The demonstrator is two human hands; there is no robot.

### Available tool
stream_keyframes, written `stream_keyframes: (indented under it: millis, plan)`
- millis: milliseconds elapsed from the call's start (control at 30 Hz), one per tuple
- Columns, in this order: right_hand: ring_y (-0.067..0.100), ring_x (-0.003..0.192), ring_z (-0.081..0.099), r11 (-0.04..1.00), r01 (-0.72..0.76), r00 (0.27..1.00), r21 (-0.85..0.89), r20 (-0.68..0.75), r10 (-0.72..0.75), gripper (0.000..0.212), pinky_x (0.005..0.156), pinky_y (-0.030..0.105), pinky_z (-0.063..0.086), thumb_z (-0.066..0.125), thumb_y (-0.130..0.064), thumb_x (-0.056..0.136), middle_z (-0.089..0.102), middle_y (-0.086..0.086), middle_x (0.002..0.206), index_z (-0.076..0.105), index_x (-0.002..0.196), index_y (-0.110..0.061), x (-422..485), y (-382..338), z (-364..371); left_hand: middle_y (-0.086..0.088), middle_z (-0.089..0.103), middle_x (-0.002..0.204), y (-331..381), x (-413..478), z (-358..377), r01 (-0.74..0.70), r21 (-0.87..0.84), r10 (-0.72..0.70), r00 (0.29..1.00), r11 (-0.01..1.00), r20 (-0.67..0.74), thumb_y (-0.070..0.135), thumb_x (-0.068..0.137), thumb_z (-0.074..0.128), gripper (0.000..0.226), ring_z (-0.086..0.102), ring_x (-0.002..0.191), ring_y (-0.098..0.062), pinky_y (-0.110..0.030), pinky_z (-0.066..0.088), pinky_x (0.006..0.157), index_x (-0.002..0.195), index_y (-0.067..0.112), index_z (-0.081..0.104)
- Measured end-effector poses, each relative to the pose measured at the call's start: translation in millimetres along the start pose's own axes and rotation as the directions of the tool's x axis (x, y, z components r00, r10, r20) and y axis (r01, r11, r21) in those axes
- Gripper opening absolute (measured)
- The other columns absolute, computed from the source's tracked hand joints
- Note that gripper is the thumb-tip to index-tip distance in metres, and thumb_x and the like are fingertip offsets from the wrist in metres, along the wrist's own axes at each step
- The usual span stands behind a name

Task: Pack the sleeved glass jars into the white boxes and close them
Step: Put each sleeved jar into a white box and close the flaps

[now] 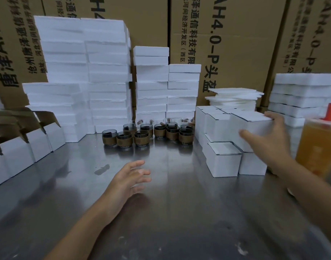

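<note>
Several glass jars with brown sleeves (pixel 141 138) stand in a cluster at the back middle of the steel table (pixel 179 212). At the right, closed white boxes (pixel 223 159) are stacked in two layers. My right hand (pixel 269 136) grips the top closed white box (pixel 250 126) on that stack, thumb on its front face and fingers on its right side. My left hand (pixel 131 177) hovers over the middle of the table with fingers spread and holds nothing. Open white boxes (pixel 35 143) with raised brown flaps line the left edge.
Tall stacks of white foam trays (pixel 104 72) rise behind the jars and at the far right (pixel 301 94). Thin foam sheets (pixel 236 96) lie on the boxes at the back right. A plastic cup of orange drink (pixel 318 147) with a red straw stands right. Large cardboard cartons form the back wall.
</note>
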State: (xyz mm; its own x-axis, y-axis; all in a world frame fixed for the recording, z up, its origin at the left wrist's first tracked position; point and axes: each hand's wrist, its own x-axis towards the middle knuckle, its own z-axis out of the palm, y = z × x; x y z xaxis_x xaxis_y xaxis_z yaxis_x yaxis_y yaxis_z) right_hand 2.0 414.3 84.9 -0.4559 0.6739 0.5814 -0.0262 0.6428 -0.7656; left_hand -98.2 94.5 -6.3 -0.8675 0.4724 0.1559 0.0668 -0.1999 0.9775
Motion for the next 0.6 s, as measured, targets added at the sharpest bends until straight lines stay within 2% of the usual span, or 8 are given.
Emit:
stream_keyframes:
  millis: [200, 433, 600]
  plan:
    - [0.029, 0.113, 0.049, 0.991, -0.048, 0.998, -0.126, -0.053, 0.041, 0.075, 0.091, 0.044, 0.045, 0.079, -0.028, 0.07, 0.046, 0.009, 0.131, 0.037, 0.132, -0.018, 10.2, 29.1, -5.7, -0.007, 0.069, 0.093, -1.7, 0.0, 0.5, -0.026, 0.001, 0.026, 1.0, 1.0, 0.014, 0.028, 0.076, 0.058, 0.041, 0.068, 0.088, -0.022, -0.035, 0.047, 0.081, 0.115, 0.016, 0.059]
    - [0.031, 0.117, 0.046, 0.988, -0.077, 0.996, -0.132, -0.045, 0.072, 0.075, 0.094, 0.045, 0.043, 0.079, -0.033, 0.072, 0.043, 0.01, 0.133, 0.037, 0.132, -0.017, 18.5, 35.5, 4.7, -0.007, 0.069, 0.092, -2.6, 1.2, -0.3, -0.039, 0.02, 0.038, 0.999, 0.999, 0.034, 0.031, 0.074, 0.059, 0.041, 0.067, 0.088, -0.022, -0.033, 0.047, 0.079, 0.112, 0.016, 0.061]
    - [0.03, 0.12, 0.044, 0.984, -0.083, 0.996, -0.16, 0.007, 0.085, 0.079, 0.092, 0.04, 0.041, 0.079, -0.037, 0.071, 0.039, 0.011, 0.137, 0.034, 0.134, -0.018, 17.3, 38.5, 6.5, -0.005, 0.069, 0.091, -1.5, 1.9, 1.5, -0.036, 0.019, 0.035, 0.998, 0.999, 0.048, 0.028, 0.076, 0.064, 0.037, 0.067, 0.087, -0.02, -0.032, 0.047, 0.078, 0.111, 0.017, 0.062]
